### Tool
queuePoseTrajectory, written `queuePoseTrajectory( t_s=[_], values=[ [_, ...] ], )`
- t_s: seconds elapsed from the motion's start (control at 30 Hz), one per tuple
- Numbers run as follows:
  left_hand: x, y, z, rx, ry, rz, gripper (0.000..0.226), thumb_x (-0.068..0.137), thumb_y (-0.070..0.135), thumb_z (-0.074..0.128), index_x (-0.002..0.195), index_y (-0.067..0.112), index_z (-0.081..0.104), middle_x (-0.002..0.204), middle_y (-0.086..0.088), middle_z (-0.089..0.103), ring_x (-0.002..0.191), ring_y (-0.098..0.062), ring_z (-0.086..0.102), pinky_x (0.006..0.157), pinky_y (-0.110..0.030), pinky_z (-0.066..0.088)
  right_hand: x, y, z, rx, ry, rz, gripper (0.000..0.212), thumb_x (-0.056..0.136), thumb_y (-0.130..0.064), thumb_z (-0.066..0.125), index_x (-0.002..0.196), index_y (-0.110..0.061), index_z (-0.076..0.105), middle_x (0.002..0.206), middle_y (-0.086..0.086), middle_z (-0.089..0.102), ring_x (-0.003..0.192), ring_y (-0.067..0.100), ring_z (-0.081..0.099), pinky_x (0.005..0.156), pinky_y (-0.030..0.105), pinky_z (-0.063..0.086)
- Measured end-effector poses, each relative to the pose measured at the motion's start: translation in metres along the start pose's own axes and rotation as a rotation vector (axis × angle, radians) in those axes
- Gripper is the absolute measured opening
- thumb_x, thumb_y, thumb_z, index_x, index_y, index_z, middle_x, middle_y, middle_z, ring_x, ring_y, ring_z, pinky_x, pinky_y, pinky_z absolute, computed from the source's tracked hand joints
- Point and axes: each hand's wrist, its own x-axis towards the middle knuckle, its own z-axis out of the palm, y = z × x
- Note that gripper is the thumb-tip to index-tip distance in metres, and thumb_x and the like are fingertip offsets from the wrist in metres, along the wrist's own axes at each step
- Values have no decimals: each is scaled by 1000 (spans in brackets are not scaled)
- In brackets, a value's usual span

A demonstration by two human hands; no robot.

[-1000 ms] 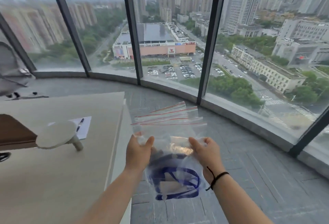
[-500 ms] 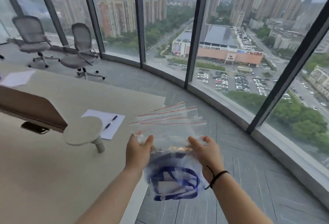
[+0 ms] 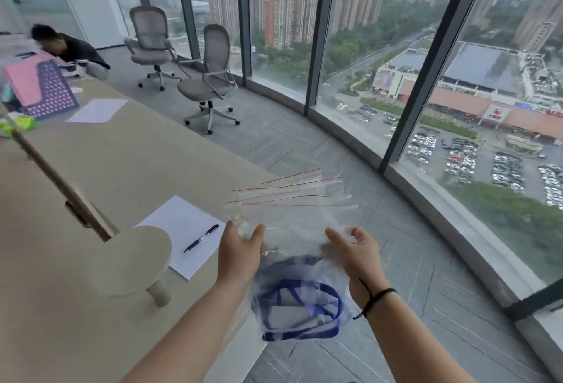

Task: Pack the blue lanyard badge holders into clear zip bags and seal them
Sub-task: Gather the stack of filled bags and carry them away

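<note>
- Head view, hands: the left hand point(image 3: 239, 256) and the right hand point(image 3: 355, 256) are raised side by side above the floor, just past the table edge, each pinching one side of a fan of clear zip bags point(image 3: 292, 206).
- Left fingers point(image 3: 254, 233): thumb and forefinger closed on the left edge of the plastic, the remaining fingers hidden behind it.
- Right fingers point(image 3: 355, 235): thumb and curled forefinger closed on the right edge; a black band point(image 3: 376, 299) circles that wrist.
- Table point(image 3: 91, 169): large beige top, left of the left fingers and stretching far up and away from them.
- Swivel chairs: two grey ones point(image 3: 210, 78), well beyond the fingers, before the window wall.
- Seated person point(image 3: 70, 47): far up-left of the fingers, bent over the table's far end.
- Filled bag: hangs below and between both hands, holding the blue lanyard badge holders point(image 3: 300, 306); whether its zip is closed cannot be told.
- Empty bags: their red-lined tops spread upward above the fingertips.
- Purple-and-pink sheet point(image 3: 42, 90): propped at the far left end of the table.
- White paper point(image 3: 185, 233): lies on the table just left of the left fingers.
- Round beige stand point(image 3: 131, 261): lower-left of the left hand, beside the paper.
- Pen point(image 3: 201, 238): lies on that paper, near the left thumb.
</note>
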Motion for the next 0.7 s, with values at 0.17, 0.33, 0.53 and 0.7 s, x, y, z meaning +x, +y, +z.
queuePoseTrajectory(
  t_s=[0.17, 0.33, 0.53, 0.7],
  values=[
    [56, 24, 65, 43, 165, -8, 43, 88, 44, 66, 122, 21, 55, 101, -1, 71, 95, -24, 69, 93, -51, 56, 110, -28, -3, 2, -161, 14, 29, 87, -13, 73, 107, -4, 53, 63, 9, 73, 59, 20, 71, 67, 38, 59],
    [100, 69, 135, 45, 312, -32, 38, 91, 40, 65, 123, 21, 55, 110, 0, 67, 101, -23, 65, 95, -47, 55, 206, -77, -16, -14, -286, 38, 37, 89, -10, 71, 119, 1, 52, 61, 4, 71, 60, 20, 69, 59, 28, 58],
    [164, 96, 197, 25, 438, -50, 28, 89, 40, 64, 108, 20, 60, 98, -4, 71, 88, -24, 70, 84, -46, 59, 322, -114, -8, -89, -419, 48, 36, 86, -17, 75, 111, 1, 55, 74, 8, 75, 66, 22, 72, 62, 31, 60],
    [240, 100, 239, 33, 551, -42, 29, 85, 43, 65, 105, 22, 61, 99, 0, 70, 91, -22, 68, 87, -46, 57, 414, -128, 15, -142, -488, 62, 56, 85, -19, 76, 129, 5, 52, 91, 18, 74, 71, 24, 74, 58, 28, 57]
  ],
)
